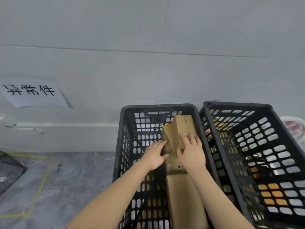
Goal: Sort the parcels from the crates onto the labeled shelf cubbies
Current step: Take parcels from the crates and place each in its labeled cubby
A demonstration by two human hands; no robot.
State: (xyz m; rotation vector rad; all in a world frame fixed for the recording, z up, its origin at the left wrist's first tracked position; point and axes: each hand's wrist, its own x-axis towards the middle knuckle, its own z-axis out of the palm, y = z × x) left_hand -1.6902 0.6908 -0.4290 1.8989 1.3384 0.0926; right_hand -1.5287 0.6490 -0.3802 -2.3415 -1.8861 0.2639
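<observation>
Both my hands are down inside the left crate (156, 107), which is black and full of holes. They are close together on a small brown box (181, 128). It sits tilted in the far right part of that crate, leaning on other brown cardboard.

My left hand (156, 156) has straight fingers. It is pressed flat against the left side of the small brown box. My right hand (191, 154) is on the near right end of the box. Its fingers lie over the top and its thumb is tucked around the near edge, so it has a hold on it. The box is squeezed between my two hands.

Nearer to me in the same crate there is a long box (183, 199), also brown. It lies between my arms.

The right crate (237, 104) stands just beside the left one, touching it. I can see yellow and shiny things through its holes, but I cannot tell what they are.

On the far left, a white paper sign (31, 91) with black writing is on the wall. Yellow tape (41, 187) makes lines on the grey floor to the left. A white bag (295, 128) peeks out on the far right, behind the right crate.
</observation>
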